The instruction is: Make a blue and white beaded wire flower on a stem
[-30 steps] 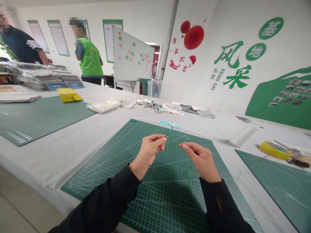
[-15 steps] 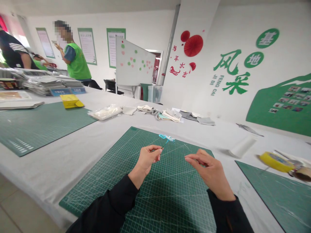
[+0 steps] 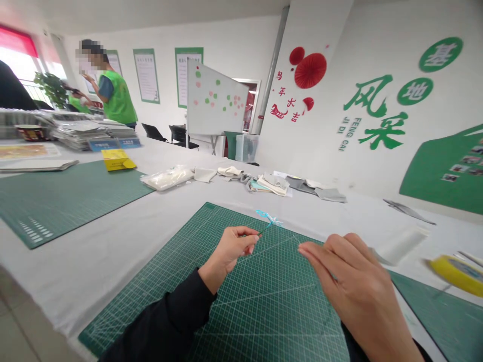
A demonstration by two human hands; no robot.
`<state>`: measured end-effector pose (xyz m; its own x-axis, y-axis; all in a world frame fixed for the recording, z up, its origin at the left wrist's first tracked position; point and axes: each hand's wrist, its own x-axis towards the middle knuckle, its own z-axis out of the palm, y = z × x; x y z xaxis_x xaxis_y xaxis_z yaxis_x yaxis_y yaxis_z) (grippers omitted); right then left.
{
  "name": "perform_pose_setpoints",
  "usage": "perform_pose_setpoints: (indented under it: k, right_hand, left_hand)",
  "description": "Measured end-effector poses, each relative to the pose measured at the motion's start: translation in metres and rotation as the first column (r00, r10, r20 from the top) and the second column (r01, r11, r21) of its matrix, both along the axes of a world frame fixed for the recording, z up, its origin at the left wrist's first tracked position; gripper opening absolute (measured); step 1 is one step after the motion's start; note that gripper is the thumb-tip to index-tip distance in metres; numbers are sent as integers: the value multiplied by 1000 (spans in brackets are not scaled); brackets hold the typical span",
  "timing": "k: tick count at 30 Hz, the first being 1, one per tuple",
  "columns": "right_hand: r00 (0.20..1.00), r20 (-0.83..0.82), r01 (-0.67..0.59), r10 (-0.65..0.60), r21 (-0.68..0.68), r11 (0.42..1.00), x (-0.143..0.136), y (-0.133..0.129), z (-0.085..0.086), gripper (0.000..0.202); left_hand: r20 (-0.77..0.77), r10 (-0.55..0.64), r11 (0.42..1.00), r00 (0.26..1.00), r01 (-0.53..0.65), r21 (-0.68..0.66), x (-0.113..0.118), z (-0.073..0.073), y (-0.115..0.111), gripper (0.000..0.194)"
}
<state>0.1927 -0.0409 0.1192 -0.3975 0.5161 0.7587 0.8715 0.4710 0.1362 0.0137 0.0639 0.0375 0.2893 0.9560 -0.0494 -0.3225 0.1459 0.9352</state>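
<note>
**L hand (image 3: 234, 246) pinches stemmed blue-&-white piece (image 3: 272, 219); R hand (image 3: 350, 276) closed at fingertips, apart**

Bench (image 3: 162, 221) w/ pale cloth runs under & beyond both hands. Green cutting mat (image 3: 271, 311) lies directly below them, prob. as a work surface & to guard the cloth. Second mat (image 3: 75, 196) well off to L of hands; third (image 3: 445, 306) to R, partly behind R forearm. Fabric pieces (image 3: 273, 185) & clear plastic bag (image 3: 168, 178) sit past the hands, at far side of central mat, likely pushed back for elbow room. Yellow tape roll (image 3: 449, 266) is R of R hand, blurred; prob. parked within reach.

Small blue-&-white piece is just beyond L fingertips, above far part of central mat. L hand has it by its thin dark stem (image 3: 261, 233), prob. so the delicate loops & white sprigs don't get crushed & can be seen.

Pose: L forearm comes in from lower L, dark sleeve, wrist fairly straight; thumb & index pinch, other fingers curled under. R hand is nearer the camera, back of hand up, fingers bent & drawn to thumb, tips pointing L toward the piece but not touching it. Can't tell if a fine strand is between R fingertips.
</note>
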Motion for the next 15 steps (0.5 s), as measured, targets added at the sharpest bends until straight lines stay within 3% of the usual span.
perform_pose_setpoints:
  k: [5,8,11,15]
  right_hand:
    - [997,-47,60,-58,53,997,7,-4,6,19]
    - [989,-125,77,-76,0,997,26,-7,6,18]
    - [981,-176,45,-82,-202,978,63,-6,-3,23]
    - [942,-294,-15,-161,-517,856,103,7,-23,25]
  left_hand:
    - [21,18,1000,1000,-18,15,5,14,4,16]
    - [45,28,999,999,-29,18,8,26,3,13]
    - [66,14,1000,998,-16,23,8,35,2,13]
    - [88,-4,998,996,-1,56,8,45,-3,13]
